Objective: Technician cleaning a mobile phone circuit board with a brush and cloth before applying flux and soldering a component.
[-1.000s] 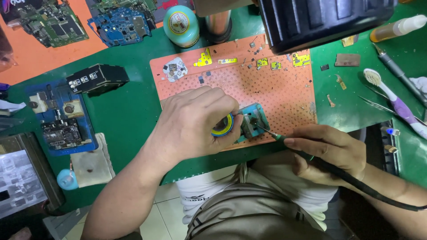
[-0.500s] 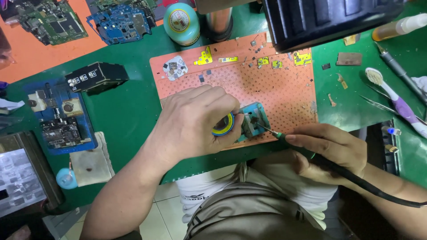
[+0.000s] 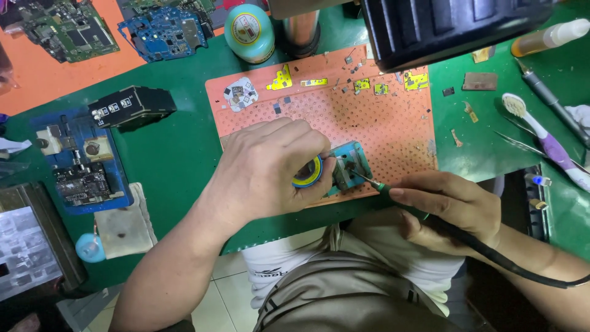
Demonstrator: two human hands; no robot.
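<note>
My left hand (image 3: 270,166) rests on the orange perforated mat (image 3: 381,123), fingers curled around a small yellow-and-blue spool (image 3: 307,175). Beside the spool lies a small teal circuit part (image 3: 350,166). My right hand (image 3: 452,206) grips a soldering iron (image 3: 393,193) with a green collar and black cable; its tip touches the teal part.
Small metal shields and chips lie scattered on the mat's far side. A teal round tin (image 3: 249,31), blue circuit boards (image 3: 163,31), a black box (image 3: 132,106), a blue holder (image 3: 80,160), a toothbrush (image 3: 544,138), tweezers and a bottle (image 3: 547,38) lie on the green table. A black microscope body (image 3: 442,24) overhangs.
Both hands stay nearly still; the iron tip remains on the teal part, with only slight shifts of the hands.
</note>
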